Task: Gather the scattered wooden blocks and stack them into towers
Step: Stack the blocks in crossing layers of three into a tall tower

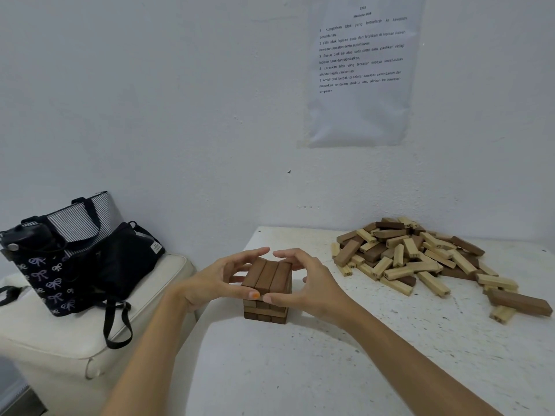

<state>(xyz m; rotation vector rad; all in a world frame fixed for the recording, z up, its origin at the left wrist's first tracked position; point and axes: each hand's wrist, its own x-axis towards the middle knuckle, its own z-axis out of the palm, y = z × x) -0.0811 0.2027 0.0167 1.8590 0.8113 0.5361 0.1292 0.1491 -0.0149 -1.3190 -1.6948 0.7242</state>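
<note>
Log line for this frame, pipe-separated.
phase: stacking | left hand: grips tower, left side | right hand: grips tower, right side | tower: dark blocks, on table | block pile: right, apart from hands

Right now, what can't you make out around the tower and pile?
Head view only.
tower: left hand and right hand cover its sides; layer count unclear.
block pile: printed numbers too small; lower blocks buried.
wall sheet: top cut by frame edge, text blurred.
</note>
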